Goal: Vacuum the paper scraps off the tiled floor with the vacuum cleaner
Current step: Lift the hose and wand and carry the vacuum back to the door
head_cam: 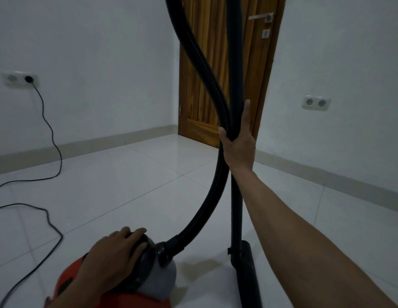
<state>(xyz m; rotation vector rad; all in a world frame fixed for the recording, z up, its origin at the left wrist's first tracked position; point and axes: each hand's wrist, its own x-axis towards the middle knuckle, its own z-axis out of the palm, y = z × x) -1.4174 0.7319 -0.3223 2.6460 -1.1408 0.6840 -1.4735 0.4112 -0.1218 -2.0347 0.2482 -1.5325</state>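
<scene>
Wrapping round two things at once, the right grip (239,147) was closed on the black tube (236,207) and on the ribbed hose (207,70) where they crossed, about halfway up what could be seen of the tube. Its thumb was laid straight up along the tube, and its fingers were curled round the far side of the hose. The tube was held nearly upright, with its floor head (249,270) set on the white tiled floor (127,178) directly below the right grip. From that grip the hose was led downward in a curve to the left, into the dark collar at the front of the vacuum cleaner (162,278).

The vacuum cleaner, red and grey, was placed on the floor at the bottom of the view, below and left of the right grip. The left grip (113,252) was laid over its dark rounded top, with fingers curved across it and the thumb pressed against its side.

A black cord (51,134) was trailed across the floor on the left and plugged into a wall socket (21,79). A wooden door (207,41) was seen behind the hose, with a second socket (316,103) on the wall to its right.
</scene>
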